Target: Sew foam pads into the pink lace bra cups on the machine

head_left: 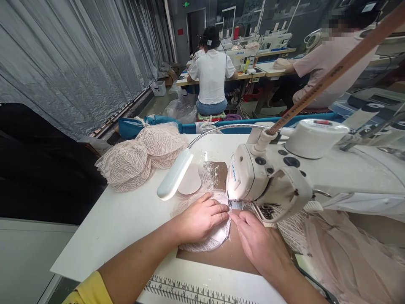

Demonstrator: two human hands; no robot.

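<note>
A pale pink lace bra cup lies on the brown bed plate, its right edge at the needle area of the white sewing machine. My left hand rests flat on top of the cup, fingers stretched toward the presser foot. At the cup's right edge, just in front of the foot, my right hand pinches the border between thumb and forefinger. The fingertips of both hands almost meet there. A smooth pale pad and more lace lie behind the cup, partly under the lamp head.
Stacked lace cups sit at the table's back left. A lamp on a bent neck hangs over the work. Sheer fabric is heaped at the right. A ruler strip runs along the front edge. Two people sit at other machines beyond.
</note>
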